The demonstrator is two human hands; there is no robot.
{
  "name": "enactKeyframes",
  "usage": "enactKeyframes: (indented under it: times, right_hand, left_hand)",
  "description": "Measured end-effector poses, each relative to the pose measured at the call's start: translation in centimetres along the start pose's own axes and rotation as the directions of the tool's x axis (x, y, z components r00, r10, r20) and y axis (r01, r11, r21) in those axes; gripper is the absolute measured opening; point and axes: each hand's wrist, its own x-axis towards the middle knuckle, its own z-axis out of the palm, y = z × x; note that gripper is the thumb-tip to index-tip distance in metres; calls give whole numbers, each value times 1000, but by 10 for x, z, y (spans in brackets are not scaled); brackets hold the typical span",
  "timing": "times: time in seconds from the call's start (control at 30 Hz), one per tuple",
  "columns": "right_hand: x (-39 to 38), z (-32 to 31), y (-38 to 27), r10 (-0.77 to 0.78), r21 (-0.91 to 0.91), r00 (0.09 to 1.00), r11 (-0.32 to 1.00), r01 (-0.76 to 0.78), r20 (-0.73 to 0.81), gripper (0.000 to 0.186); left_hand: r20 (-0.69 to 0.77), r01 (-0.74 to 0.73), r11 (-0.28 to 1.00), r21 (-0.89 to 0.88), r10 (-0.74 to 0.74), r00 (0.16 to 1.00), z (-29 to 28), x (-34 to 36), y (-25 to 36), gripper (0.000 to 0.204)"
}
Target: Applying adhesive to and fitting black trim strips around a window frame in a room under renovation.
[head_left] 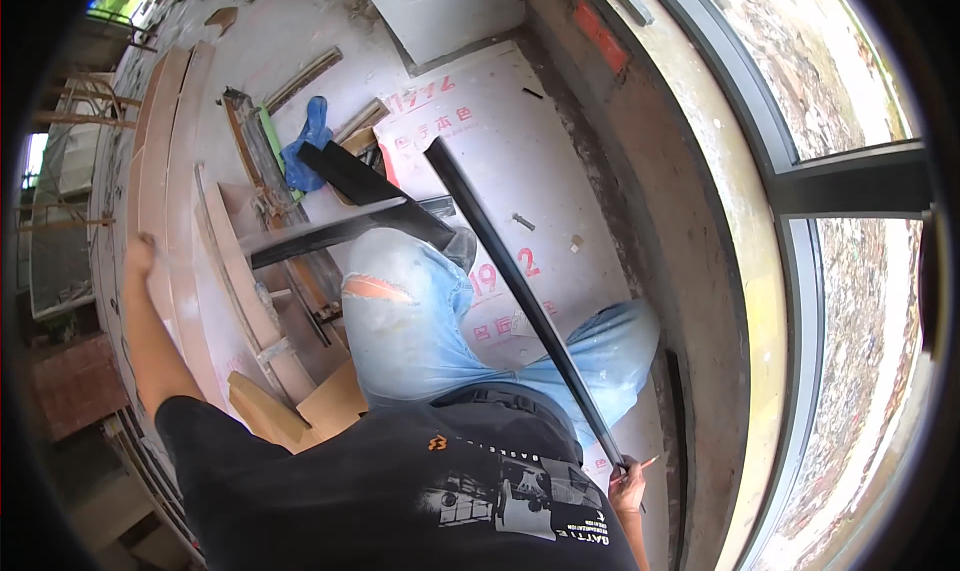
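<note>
At the lower right, my right hand (628, 486) grips the near end of a long black bar (520, 283), which slants up and away past my bent knees. A thin reddish pencil (640, 468) sticks out from between the same fingers. My left arm reaches far out to the left, with my left hand (143, 258) beside long pale boards (165, 171); its fingers are small and blurred. Across from my left knee lies another dark strip (325, 233), and beyond it a wide black piece (350, 178) rests against a crumpled blue plastic item (312, 141).
A tall window frame (800, 186) and low wall (690, 221) run along my right. Brown cardboard (300, 408) lies by my left hip, close to stacked offcuts (270, 316). Small scraps (523, 221) dot the printed floor covering (490, 161). A white panel (455, 16) stands at the far end.
</note>
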Motion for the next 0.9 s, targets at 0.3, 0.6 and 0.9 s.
enactKeyframes:
  times: [0.3,0.6,0.9]
  right_hand:
    - [37,2,-81,-149,83,985,986,142,84,32]
    - [72,-50,-136,-119,88,993,989,118,7,25]
    - [54,-66,-143,-44,-204,964,979,-10,-261,14]
  left_hand:
    - [-50,58,963,-265,-74,996,64,-39,19,31]
    - [-290,-507,670,-542,418,861,37,-58,388,22]
    - [334,102,342,-934,735,591,152,-91,865,32]
